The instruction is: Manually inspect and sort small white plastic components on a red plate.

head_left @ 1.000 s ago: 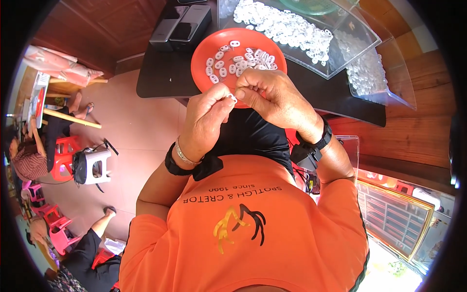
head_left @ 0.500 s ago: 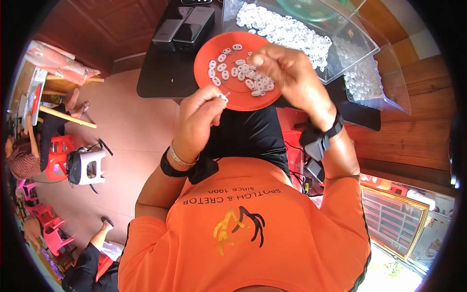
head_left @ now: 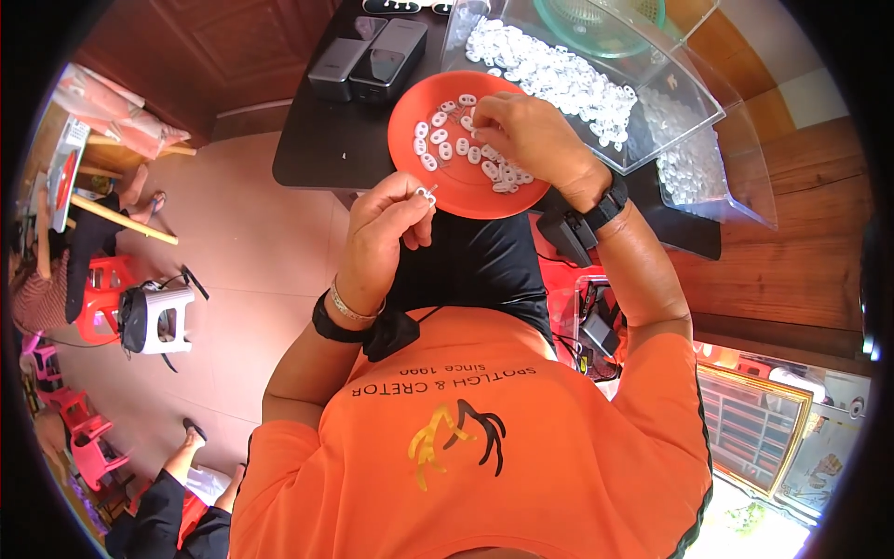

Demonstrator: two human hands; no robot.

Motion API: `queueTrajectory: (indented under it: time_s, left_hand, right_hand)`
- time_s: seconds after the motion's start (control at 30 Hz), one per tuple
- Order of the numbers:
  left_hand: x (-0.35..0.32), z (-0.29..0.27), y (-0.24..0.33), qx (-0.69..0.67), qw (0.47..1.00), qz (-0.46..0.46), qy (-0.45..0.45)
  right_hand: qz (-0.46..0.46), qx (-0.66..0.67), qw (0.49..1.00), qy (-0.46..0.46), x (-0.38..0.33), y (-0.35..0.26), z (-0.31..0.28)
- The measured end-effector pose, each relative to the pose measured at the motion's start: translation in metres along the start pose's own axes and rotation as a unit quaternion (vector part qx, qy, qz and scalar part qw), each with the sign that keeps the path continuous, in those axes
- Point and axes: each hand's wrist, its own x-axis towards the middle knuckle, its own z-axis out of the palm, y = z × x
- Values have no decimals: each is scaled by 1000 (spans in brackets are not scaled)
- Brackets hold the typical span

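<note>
My left hand (head_left: 380,228) is closed in a pinch at the near-left rim of an orange-red plate (head_left: 454,197). Between thumb and forefinger it grips a small white two-holed oval piece (head_left: 425,196), from which a thin pin-like bit sticks up. Over the plate's right half, my right hand (head_left: 538,142) points its bunched fingers down among the pieces; whatever its fingertips hold is hidden. Loose white two-holed pieces (head_left: 439,136) lie scattered on the plate's left side, and more are heaped (head_left: 506,175) under the right hand. Thin metal bits appear among them, too small to name.
The plate rests at the edge of a black table (head_left: 321,154). Behind it stand two grey-black box-shaped devices (head_left: 386,61). A clear bin (head_left: 666,126) at the right holds many white pieces (head_left: 549,70); a green basket (head_left: 596,23) sits behind. Other people sit at left.
My right hand has come down and slightly left, its fingers now reaching into the plate. My left hand stays near the rim with its piece, which shows more plainly. The view has shifted slightly.
</note>
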Motion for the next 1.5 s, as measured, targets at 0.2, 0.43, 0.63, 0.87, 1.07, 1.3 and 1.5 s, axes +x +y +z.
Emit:
queueTrajectory:
  time_s: [0.2, 0.43, 0.63, 0.87, 1.07, 1.3, 1.5]
  left_hand:
    - [5, 13, 10, -10, 999, 33, -3]
    - [10, 33, 11, -51, 994, 78, -54]
    - [8, 40, 3, -86, 992, 67, -57]
    - [11, 43, 0, -58, 993, 58, -83]
    - [6, 55, 7, 2, 997, 61, -43]
    - [5, 59, 10, 64, 997, 40, 11]
    - [3, 52, 6, 67, 997, 45, 20]
  right_hand:
    - [108, 428, 897, 31, -28, -35, -20]
    - [61, 577, 803, 133, -70, -65, -6]
    - [26, 577, 803, 144, -82, -63, -3]
    - [20, 498, 849, 176, -84, -56, 3]
    - [111, 722, 674, 110, -79, -45, 3]
    - [126, 694, 700, 108, -78, -51, 0]
    - [136, 688, 702, 122, -79, -53, -2]
